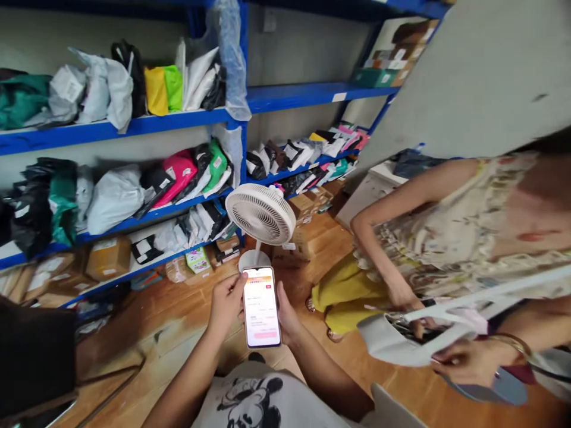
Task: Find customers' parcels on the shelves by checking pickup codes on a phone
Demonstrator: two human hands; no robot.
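A smartphone (261,307) with a lit white and pink screen is held upright in front of me, low in the middle of the view. My left hand (226,302) grips its left edge, fingers curled round it. My right hand (288,313) holds the right edge from behind, mostly hidden by the phone. A white standing fan (260,215) stands on the wooden floor just beyond the phone.
Blue shelves (178,122) packed with bagged parcels and boxes fill the left and back. At right another person in a patterned top (473,232) bends over, hands in a white bag (401,342). A dark object (35,356) sits at lower left.
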